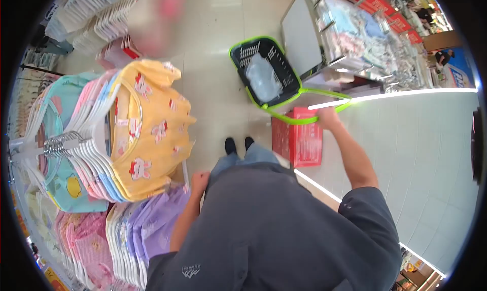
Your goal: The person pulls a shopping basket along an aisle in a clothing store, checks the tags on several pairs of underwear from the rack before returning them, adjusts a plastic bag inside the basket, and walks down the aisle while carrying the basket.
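One black basket (278, 53), clear bag (263, 78) inside, is gripped by its green handle (286, 119) in the fingers of the right hand (328, 118); the left hand (200, 180), fingers curled closed, is near a yellow top (170, 131).

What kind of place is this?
It looks like a shop, probably the clothes part. A yellow top and other clothes hang in rows on hangers, and the right hand holds a basket by its green handle.
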`<state>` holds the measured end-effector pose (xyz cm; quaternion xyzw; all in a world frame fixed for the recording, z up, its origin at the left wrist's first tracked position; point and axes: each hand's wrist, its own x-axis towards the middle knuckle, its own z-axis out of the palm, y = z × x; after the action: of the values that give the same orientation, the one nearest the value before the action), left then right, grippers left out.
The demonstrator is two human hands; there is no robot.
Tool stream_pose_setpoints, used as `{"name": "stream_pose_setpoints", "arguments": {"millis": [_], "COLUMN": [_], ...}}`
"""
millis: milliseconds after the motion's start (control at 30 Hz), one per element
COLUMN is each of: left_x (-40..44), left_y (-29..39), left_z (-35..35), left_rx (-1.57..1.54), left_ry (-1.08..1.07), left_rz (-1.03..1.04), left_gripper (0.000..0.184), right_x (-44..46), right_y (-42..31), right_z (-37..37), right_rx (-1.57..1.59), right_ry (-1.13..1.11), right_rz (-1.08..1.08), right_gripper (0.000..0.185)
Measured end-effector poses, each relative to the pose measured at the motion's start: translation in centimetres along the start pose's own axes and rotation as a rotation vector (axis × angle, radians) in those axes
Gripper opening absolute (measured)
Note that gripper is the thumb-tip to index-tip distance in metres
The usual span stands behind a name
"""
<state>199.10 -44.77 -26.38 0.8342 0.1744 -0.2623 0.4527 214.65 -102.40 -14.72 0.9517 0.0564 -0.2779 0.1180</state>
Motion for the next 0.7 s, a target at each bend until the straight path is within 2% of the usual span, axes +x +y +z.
{"name": "stream_pose_setpoints", "arguments": {"millis": [67, 133, 200, 333, 433, 500, 567, 700], "left_x": [-0.2, -1.2, -1.4, -2.9, -4.4, -5.2, -6.6, -9.7], "left_y": [-1.1, -0.3, -1.2, 0.3, -0.1, -2.3, -3.2, -0.2], "left_z": [0.1, 0.0, 0.5, 1.1, 2.2, 5.1, 8.1, 13.1], "left_rx": [0.010, -0.070, -0.079, -0.244, -0.381, -0.525, -0.622, -0.736], "left_ry": [-0.002, 0.005, 0.083, 0.096, 0.180, 0.292, 0.373, 0.489], "left_rz": [0.089, -0.007, -0.011, -0.199, -0.313, -0.457, -0.522, -0.631], "left_gripper": [0.038, 0.036, 0.035, 0.034, 0.034, 0.034, 0.033, 0.034], "right_x": [1.4, 3.4, 5.5, 6.1, 6.6, 6.7, 9.4, 12.5], "right_y": [-1.9, -4.6, -6.5, -9.3, -8.1, -7.5, -5.8, -4.5], "right_z": [-2.7, -5.9, -7.2, -9.6, -9.4, -10.8, -9.7, -9.7], "right_rx": [0.038, 0.084, 0.162, 0.127, 0.153, 0.181, 0.131, 0.167], "right_ry": [0.067, 0.119, 0.173, 0.103, 0.130, 0.063, 0.008, 0.026], "right_rz": [0.021, 0.082, -0.052, -0.206, -0.362, -0.341, -0.315, -0.467], "right_gripper": [0.022, 0.021, 0.024, 0.031, 0.040, 0.047, 0.046, 0.045]}}
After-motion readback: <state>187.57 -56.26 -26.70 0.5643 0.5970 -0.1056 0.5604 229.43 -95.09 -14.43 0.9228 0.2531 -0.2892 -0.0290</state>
